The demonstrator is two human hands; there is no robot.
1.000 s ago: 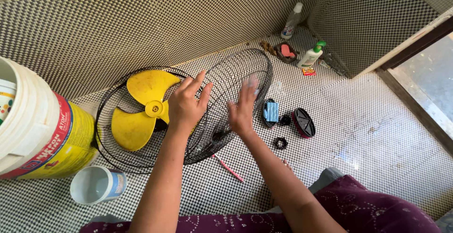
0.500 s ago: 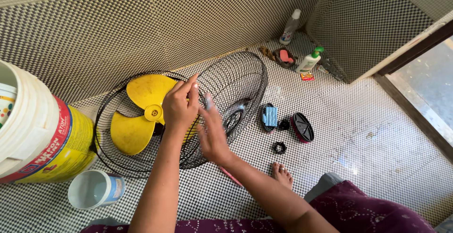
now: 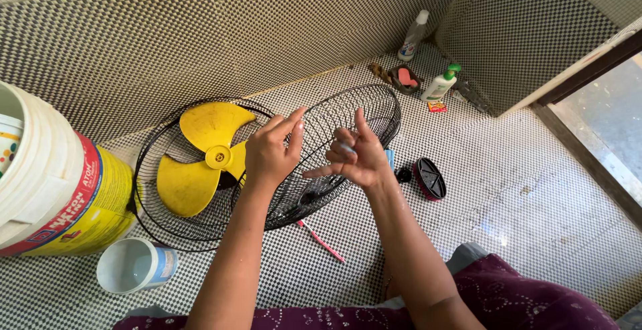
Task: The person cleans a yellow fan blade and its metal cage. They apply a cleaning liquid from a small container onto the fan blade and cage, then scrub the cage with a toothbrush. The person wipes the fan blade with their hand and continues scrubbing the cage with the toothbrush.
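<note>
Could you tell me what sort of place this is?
Probably a home bathroom or wash area: small checkered tiles cover floor and walls, with a bucket, soap dish and pump bottle.

I see open tiled floor (image 3: 535, 189) on the right — easy passage there. On the left, the big bucket (image 3: 53, 176) and cup (image 3: 134, 263) block the way — fan grilles (image 3: 321, 149) fill the middle.
</note>
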